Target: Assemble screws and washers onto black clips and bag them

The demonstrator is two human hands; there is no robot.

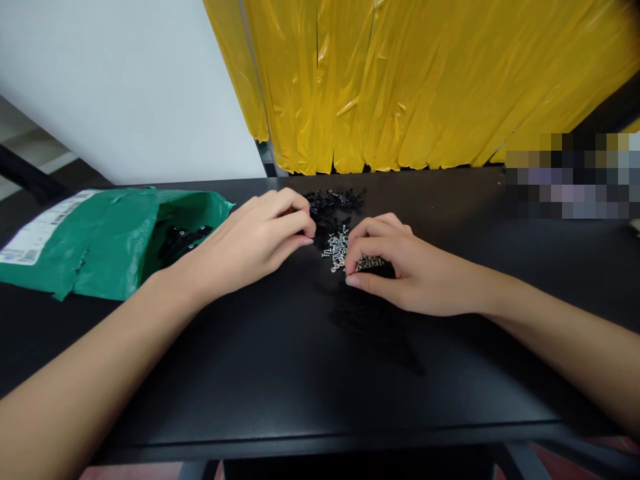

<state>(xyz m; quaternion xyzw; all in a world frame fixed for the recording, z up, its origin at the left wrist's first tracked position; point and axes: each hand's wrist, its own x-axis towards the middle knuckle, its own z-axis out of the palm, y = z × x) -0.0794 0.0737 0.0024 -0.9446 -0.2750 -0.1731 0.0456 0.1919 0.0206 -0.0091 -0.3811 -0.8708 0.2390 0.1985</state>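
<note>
Yellow sheeting (425, 87) is hung beyond the far edge of a black tabletop (280, 373), and a white panel (125, 80) is stood to its left. Near the tabletop's far left corner a green bag (107, 243) is laid, its mouth turned toward the middle; black pieces (181, 241) can be seen inside. Over the tabletop's middle, nearer the far edge than the front edge, the left hand (265, 230) and the right hand (400, 267) are held. 3 kinds of small part are heaped there: black parts (333, 202) closest to the far edge, then silver screws (336, 248), then nuts (371, 264) toward the front edge.

The left thumb and forefinger are brought nearly together beside the black parts; whether anything is pinched cannot be told. The right fingers are curled over the nuts, thumb and forefinger tips almost met, and no part can be made out between them.

Handling of small parts by fingertip seems to be the step in hand. A light, precise pinch is probably called for next.

Some nuts are covered by the right hand. The bag's depths are lost in shadow, and the tabletop's far right corner is obscured by a pixelated patch (575, 180).
</note>
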